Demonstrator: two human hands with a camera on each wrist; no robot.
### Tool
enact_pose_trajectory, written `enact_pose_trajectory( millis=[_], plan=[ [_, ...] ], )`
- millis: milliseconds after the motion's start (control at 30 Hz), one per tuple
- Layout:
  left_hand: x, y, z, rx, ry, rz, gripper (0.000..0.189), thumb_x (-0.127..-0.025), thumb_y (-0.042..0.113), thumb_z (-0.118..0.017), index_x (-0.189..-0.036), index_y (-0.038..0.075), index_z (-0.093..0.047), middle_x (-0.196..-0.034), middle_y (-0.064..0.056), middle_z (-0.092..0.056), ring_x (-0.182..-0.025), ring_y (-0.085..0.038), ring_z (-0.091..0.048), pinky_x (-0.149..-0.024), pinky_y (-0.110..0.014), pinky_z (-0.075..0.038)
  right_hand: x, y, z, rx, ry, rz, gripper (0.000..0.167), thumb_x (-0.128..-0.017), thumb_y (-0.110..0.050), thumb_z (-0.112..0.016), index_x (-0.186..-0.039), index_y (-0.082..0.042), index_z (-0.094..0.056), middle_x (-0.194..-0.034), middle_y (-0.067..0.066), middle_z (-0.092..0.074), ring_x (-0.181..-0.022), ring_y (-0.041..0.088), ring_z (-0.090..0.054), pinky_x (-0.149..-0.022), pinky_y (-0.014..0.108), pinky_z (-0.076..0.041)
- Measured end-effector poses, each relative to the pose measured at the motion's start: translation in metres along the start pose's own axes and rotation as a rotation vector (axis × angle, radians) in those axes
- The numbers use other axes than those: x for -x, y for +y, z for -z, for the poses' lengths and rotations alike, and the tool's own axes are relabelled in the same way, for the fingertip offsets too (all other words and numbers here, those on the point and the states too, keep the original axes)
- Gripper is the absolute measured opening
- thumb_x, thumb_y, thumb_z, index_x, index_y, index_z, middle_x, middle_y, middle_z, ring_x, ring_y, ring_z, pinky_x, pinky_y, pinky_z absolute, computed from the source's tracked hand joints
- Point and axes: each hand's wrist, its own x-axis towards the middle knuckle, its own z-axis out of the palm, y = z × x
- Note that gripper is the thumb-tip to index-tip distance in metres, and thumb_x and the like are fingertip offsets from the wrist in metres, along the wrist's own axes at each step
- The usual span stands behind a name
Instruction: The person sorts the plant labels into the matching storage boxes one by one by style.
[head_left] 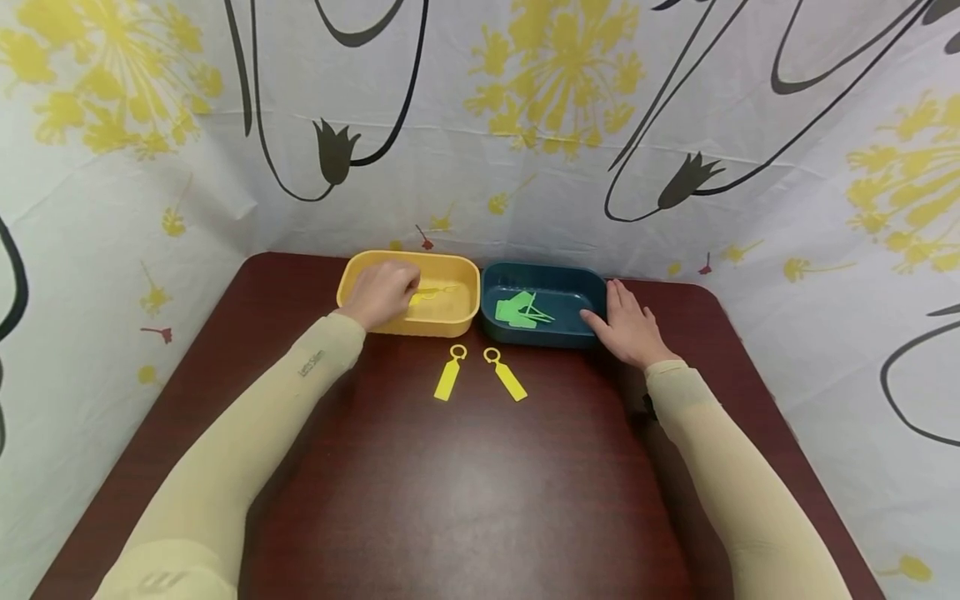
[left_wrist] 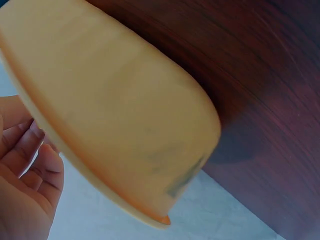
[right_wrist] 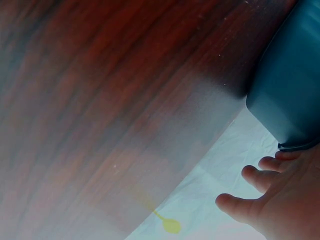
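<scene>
Over the left side of the yellow bin (head_left: 363, 327), my left hand (head_left: 381, 292) reaches in with curled fingers. Yellow tags (head_left: 430, 293) show in the bin right at its fingertips; I cannot tell whether the hand pinches one. The left wrist view has those fingertips (left_wrist: 37, 132) partly hidden by the bin's rim. My right hand (head_left: 630, 329) rests against the right end of the dark blue bin (head_left: 558, 335), fingers extended and thumb at the rim. In the right wrist view, its fingers (right_wrist: 257, 177) are spread beside the bin. Green tags (head_left: 517, 308) lie inside the blue bin.
Two yellow ring-ended tags, a left one (head_left: 447, 380) and a right one (head_left: 512, 382), lie on the dark red-brown table (head_left: 465, 500) in front of the bins. The bins stand side by side near the back edge. A patterned white cloth (head_left: 465, 167) hangs behind.
</scene>
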Motion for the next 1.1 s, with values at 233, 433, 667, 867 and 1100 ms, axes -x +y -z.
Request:
enact_pose_trajectory(
  millis=[233, 433, 667, 867, 1100],
  plan=[
    [-0.008, -0.009, -0.004, -0.042, -0.039, -0.025, 0.026, -0.09, -0.004, -0.052, -0.071, 0.013, -0.051, -0.064, -0.003, -0.048, -0.058, -0.019, -0.042, -0.053, -0.033, -0.033, -0.001, 0.0, 0.002, -0.008, 0.001, 0.003, 0.103, -0.095, -0.077, -0.029, -0.161, -0.004, 0.003, -0.167, 0.018, 0.001, -0.152, 0.037, -0.004, -0.112, 0.07, -0.006],
    [-0.014, -0.013, -0.007, -0.091, -0.095, -0.01, 0.028, -0.091, -0.005, -0.051, -0.069, 0.013, -0.051, -0.063, -0.004, -0.046, -0.058, -0.02, -0.042, -0.055, -0.033, -0.033, -0.001, 0.0, 0.003, 0.001, -0.007, -0.003, 0.103, -0.095, -0.077, -0.028, -0.16, -0.005, 0.005, -0.167, 0.018, 0.004, -0.152, 0.038, -0.003, -0.112, 0.071, -0.006],
    [-0.021, -0.017, -0.011, -0.113, -0.174, 0.029, 0.028, -0.088, -0.008, -0.051, -0.068, 0.012, -0.055, -0.065, -0.004, -0.048, -0.061, -0.02, -0.045, -0.059, -0.033, -0.036, -0.001, -0.002, 0.003, -0.008, -0.022, -0.003, 0.102, -0.096, -0.076, -0.029, -0.16, -0.004, 0.006, -0.167, 0.019, 0.004, -0.152, 0.038, -0.002, -0.112, 0.071, -0.003],
    [-0.027, -0.018, -0.014, -0.115, -0.253, 0.053, 0.029, -0.083, -0.009, -0.054, -0.064, 0.013, -0.053, -0.063, -0.003, -0.046, -0.061, -0.02, -0.043, -0.058, -0.034, -0.037, 0.0, 0.0, 0.004, -0.004, -0.007, -0.008, 0.102, -0.096, -0.076, -0.029, -0.16, -0.004, 0.005, -0.167, 0.018, 0.004, -0.153, 0.037, -0.002, -0.112, 0.071, -0.005],
    [-0.03, -0.021, -0.021, -0.132, -0.318, 0.049, 0.032, -0.081, -0.007, -0.057, -0.059, 0.014, -0.047, -0.059, 0.0, -0.037, -0.058, -0.018, -0.037, -0.055, -0.033, -0.034, 0.001, -0.003, 0.003, -0.001, -0.008, -0.009, 0.101, -0.096, -0.076, -0.029, -0.16, -0.004, 0.004, -0.167, 0.018, 0.003, -0.153, 0.036, -0.002, -0.112, 0.07, -0.006]
  ],
)
